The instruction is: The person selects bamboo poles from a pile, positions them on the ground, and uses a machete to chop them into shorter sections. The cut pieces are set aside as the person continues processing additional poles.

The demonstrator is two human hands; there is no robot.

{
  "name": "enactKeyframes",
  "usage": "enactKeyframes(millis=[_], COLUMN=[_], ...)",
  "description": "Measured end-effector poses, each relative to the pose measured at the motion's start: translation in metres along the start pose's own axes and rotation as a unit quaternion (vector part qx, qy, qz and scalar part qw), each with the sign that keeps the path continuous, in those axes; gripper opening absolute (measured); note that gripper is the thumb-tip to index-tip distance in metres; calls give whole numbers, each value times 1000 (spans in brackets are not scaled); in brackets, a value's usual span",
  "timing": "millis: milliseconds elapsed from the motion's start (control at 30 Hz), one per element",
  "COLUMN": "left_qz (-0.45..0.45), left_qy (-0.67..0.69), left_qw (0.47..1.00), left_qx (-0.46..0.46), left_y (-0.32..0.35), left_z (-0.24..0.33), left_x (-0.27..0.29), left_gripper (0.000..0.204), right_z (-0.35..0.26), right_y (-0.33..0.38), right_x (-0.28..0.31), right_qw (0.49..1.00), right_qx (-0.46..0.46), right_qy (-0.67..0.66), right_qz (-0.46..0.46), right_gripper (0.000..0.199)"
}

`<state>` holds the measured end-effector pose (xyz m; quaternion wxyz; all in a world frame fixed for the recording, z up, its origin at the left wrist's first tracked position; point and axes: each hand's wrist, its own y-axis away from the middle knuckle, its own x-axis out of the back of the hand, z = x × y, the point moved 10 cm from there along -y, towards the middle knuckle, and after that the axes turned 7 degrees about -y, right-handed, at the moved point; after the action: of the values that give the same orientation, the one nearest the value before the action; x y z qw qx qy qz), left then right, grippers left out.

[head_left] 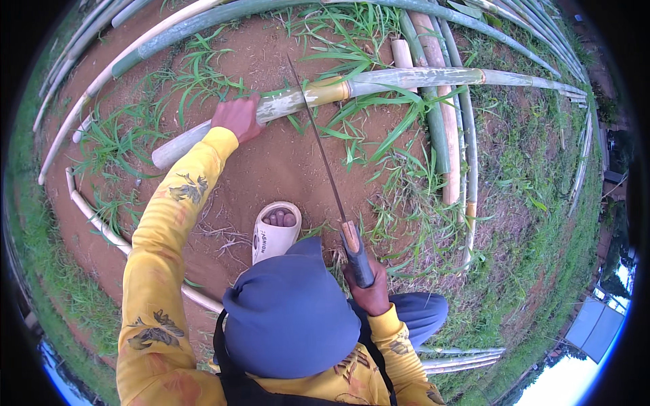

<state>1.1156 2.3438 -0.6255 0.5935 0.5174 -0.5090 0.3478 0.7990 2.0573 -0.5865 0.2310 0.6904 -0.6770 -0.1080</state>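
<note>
A long green and pale bamboo pole (406, 78) lies crosswise before me, its cut end at the left. My left hand (237, 118) is closed around it near that end. In my right hand (370, 291), fingers wrapped round the dark, wood-faced handle, is a handsaw (327, 164). Its long narrow blade points away from me and crosses the pole just left of a yellowish-brown joint. How deep the blade sits in the bamboo, if at all, I cannot tell.
Several bamboo poles (433, 128) lie under the held one at the right. Longer poles (203, 27) arc across the far side. A thin curved stick (101, 220) rests at the left. My foot in a pale slide sandal (274, 237) stands on bare soil among grass tufts.
</note>
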Motion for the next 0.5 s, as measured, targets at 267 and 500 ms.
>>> enactKeyframes(millis=[267,500], left_qz=[6,15], left_qy=[-8,-14], left_qw=[1000,999], left_qx=[6,34], left_y=[-10,-14], left_z=[0,-9], left_x=[-3,-5], left_gripper=[59,61], right_z=[-10,-25], right_y=[-65,47], right_x=[-11,30], right_qw=[998,998], right_qx=[60,47], right_qy=[-5,43], right_qz=[15,18], right_gripper=[12,23])
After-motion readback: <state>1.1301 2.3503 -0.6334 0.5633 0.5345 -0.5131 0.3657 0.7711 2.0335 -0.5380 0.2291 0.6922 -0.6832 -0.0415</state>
